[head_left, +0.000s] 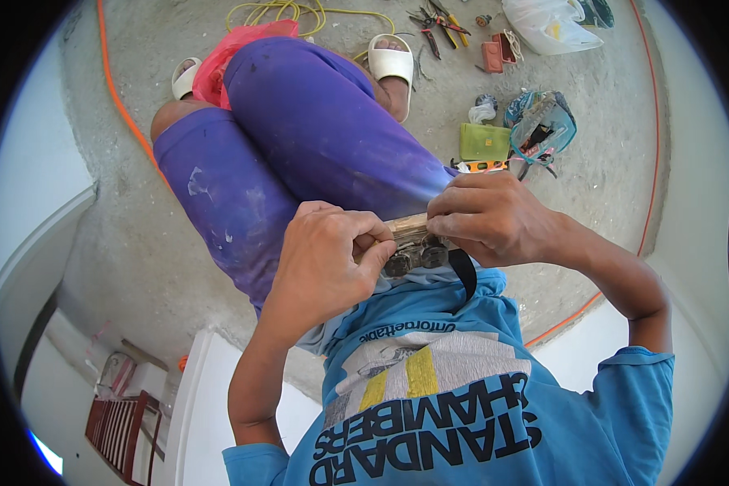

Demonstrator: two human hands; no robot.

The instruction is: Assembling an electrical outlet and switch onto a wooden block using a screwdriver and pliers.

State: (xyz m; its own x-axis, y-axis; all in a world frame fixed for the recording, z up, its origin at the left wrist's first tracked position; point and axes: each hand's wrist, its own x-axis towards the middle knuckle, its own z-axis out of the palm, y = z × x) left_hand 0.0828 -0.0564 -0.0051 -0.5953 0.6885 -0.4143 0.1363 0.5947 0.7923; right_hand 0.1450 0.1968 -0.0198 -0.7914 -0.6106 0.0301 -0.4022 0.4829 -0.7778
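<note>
In front of my waist, both hands meet at a small pale wooden piece (407, 228) with two dark, shiny round parts (415, 257) just below it. My left hand (320, 259) is closed at the left end, thumb and forefinger pinched; a small yellowish bit shows at the fingertips, too small to name. My right hand (494, 217) has its fingers curled over the right end of the wooden piece. A black strap (464, 274) hangs below the right hand. The fingers hide both ends of the piece.
On the concrete floor (454, 97) beyond my purple-clad legs lie pliers (441, 28), a red box (492, 57), a white plastic bag (547, 28), a green case (484, 142) and a clear blue bag (547, 125). An orange cable (113, 93) runs along the left.
</note>
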